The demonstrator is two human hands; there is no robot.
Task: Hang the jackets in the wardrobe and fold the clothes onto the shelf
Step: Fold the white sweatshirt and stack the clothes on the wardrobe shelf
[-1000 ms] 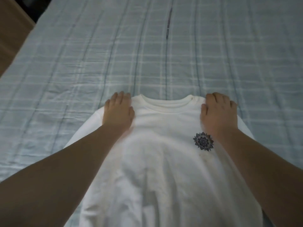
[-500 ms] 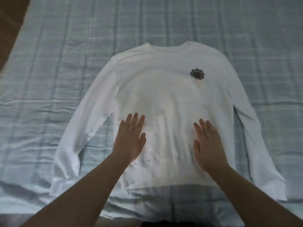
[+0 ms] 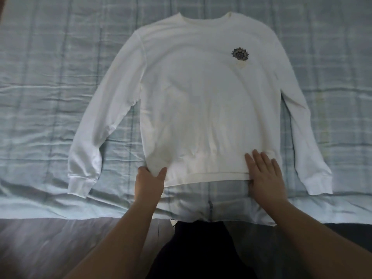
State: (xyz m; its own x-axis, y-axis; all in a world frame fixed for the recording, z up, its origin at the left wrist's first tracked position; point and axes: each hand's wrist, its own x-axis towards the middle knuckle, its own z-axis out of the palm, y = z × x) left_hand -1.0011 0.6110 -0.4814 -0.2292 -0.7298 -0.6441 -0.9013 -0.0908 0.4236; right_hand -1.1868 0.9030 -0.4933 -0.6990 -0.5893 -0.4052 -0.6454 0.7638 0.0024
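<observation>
A white long-sleeved sweatshirt (image 3: 201, 93) with a small dark flower emblem (image 3: 240, 54) on the chest lies flat and face up on the bed, both sleeves spread out to the sides. My left hand (image 3: 149, 182) pinches the hem at its lower left corner, thumb on top of the cloth. At the lower right corner of the hem, my right hand (image 3: 265, 174) lies flat with straight fingers pressing on the fabric.
The pale blue checked bedspread (image 3: 50, 87) covers the bed all around the sweatshirt. The bed's near edge (image 3: 80, 216) runs across the lower part of the view, with wooden floor (image 3: 50, 248) below it and my dark trousers (image 3: 201, 254) in the middle.
Both hands slid down the sweatshirt from the shoulders over the body to the hem. My left hand went from lying flat to pinching the hem corner. The view pulled back.
</observation>
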